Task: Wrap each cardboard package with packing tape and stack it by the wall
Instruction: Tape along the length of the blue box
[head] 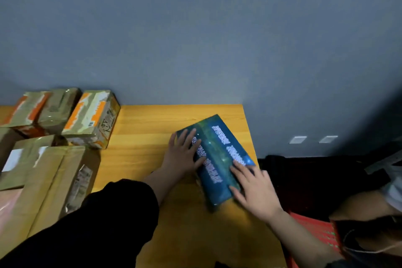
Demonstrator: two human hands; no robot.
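Package [214, 159] on the wooden counter [152, 128]: long rectangular box, glossy blue-green print with white lettering, lying flat and skewed diagonally near the counter's right edge, close to the blue-grey wall [195, 28]. Lettering too blurred to read. Left hand [181, 154] lies flat on the box's left side, fingers [188, 136] straight and spread, palm partly over the box edge, gripping nothing. Right hand [253, 189] presses on the near right end of the box, fingers splayed and nearly straight across the top face, no curl around it. Left arm in a black sleeve [108, 213]; right forearm bare. Counter surface is smooth yellow-orange wood grain. Left end of the counter carries brown cardboard boxes [43, 159] stacked against the wall, tape sheen on their faces; two at the back [91, 117] show orange and white print with torn label patches. Red ribbed plastic item [315, 230] sits off the counter's right edge, beside the right forearm.
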